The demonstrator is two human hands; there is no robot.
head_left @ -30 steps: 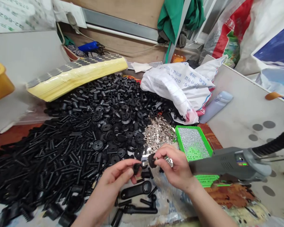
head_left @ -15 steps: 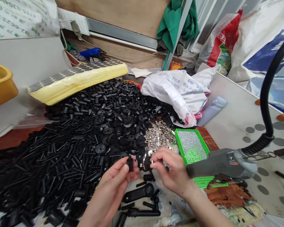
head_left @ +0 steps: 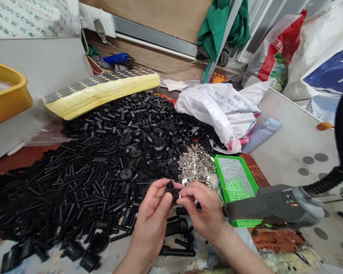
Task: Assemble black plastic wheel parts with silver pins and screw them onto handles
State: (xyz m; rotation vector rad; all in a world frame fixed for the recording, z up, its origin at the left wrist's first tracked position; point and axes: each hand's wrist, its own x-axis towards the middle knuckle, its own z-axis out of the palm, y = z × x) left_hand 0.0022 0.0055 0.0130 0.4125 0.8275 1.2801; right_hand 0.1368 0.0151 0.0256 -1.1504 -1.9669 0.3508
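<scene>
My left hand (head_left: 153, 214) is closed around a small black plastic cylinder (head_left: 170, 187), held upright with a narrower knob on top. My right hand (head_left: 205, 213) pinches a small silvery metal piece (head_left: 179, 196) right beside the cylinder. Whether metal and plastic touch is hidden by the fingers. Beyond my right hand spreads a heap of similar metal clips (head_left: 196, 165). Below the hands lie a black crank-like arm (head_left: 177, 226) and a black handle-shaped bar (head_left: 178, 252).
A large pile of black plastic parts (head_left: 82, 179) covers the left and middle. To the right are a green tray (head_left: 217, 167) of tiny metal pieces and a grey power screwdriver (head_left: 271, 205) on a black cable. A white sack (head_left: 214, 104) and bottle (head_left: 261, 135) stand behind.
My hands have come together, the left moving right and up with the black cylinder. The camera view has shifted slightly left.
</scene>
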